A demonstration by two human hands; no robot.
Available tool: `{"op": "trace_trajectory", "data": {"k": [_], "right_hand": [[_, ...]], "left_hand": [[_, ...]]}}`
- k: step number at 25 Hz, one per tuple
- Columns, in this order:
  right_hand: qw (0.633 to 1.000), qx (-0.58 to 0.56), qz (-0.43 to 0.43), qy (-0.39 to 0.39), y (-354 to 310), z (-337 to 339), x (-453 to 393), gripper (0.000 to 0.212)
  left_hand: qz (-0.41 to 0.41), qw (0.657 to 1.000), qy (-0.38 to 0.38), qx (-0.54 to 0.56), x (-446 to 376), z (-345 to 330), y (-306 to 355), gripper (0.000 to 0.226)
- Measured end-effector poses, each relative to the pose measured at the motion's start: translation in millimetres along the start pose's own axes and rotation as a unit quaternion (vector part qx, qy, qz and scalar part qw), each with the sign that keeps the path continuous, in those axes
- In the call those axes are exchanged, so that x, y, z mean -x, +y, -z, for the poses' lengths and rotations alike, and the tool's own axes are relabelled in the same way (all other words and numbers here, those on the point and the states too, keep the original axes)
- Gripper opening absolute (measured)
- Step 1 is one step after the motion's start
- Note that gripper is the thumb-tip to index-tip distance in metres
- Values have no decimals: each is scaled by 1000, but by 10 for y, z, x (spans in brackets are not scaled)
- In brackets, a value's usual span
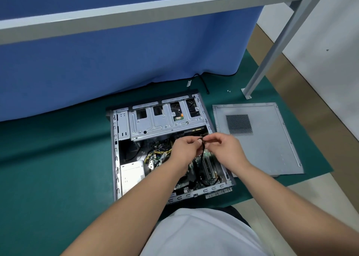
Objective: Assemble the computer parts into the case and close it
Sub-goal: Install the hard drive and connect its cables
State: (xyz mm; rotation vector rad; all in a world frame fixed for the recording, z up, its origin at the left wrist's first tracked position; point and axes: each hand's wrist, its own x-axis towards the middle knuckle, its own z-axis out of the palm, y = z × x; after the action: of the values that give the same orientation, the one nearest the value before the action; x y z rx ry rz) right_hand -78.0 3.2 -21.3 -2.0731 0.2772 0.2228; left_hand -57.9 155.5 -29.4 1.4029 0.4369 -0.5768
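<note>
We pinch the black cable (202,149) end between left hand (185,149) and right hand (223,146); it hangs straight down into the open case (116,158). The side panel (272,149) lies right, nearer our right hand.

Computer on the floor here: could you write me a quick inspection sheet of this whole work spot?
Surface: green mat on the floor.
Job's things: open computer case lying on its side, insides showing; side panel flat on the mat to its right, off the case.
Clutter: two small screws near a metal post.
Hands: left hand and right hand both pinch a black cable above the case.
Cables: yellow and black wires inside the case; a black cord by the curtain.
Surroundings: blue curtain, white wall.
</note>
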Motion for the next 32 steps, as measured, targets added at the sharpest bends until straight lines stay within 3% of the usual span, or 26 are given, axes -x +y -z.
{"op": "trace_trajectory", "data": {"k": [5,9,15,19,22,24,25,27,28,29,32], "right_hand": [[960,222,169,15,60,100,-180,19],[920,330,212,18,99,91,-389,20],[880,399,255,45,136,35,-524,14],[875,405,264,31,123,14,-582,14],[878,400,264,12,112,3,-595,15],[877,399,267,12,110,-3,-600,13],[877,400,267,12,113,-3,-601,12],[877,399,268,14,121,-7,-602,10],[878,397,269,15,125,-11,-605,10],[878,394,270,16,126,-16,-608,10],[878,393,272,16,127,-33,-611,8]], "left_hand": [[83,993,11,83,-138,-75,32,10],[131,985,40,102,-297,-116,53,7],[143,982,61,107,-466,-197,-8,12],[133,982,72,113,-507,-205,-33,13],[102,990,82,44,-489,-172,-54,19],[5,985,106,-133,-455,-105,-94,23],[-81,958,122,-247,-421,-59,-112,19],[-276,835,156,-449,-369,67,-120,9],[-345,771,166,-509,-382,136,-119,19],[-375,733,161,-544,-427,204,-109,32],[-309,730,104,-601,-577,322,-56,69]]}}
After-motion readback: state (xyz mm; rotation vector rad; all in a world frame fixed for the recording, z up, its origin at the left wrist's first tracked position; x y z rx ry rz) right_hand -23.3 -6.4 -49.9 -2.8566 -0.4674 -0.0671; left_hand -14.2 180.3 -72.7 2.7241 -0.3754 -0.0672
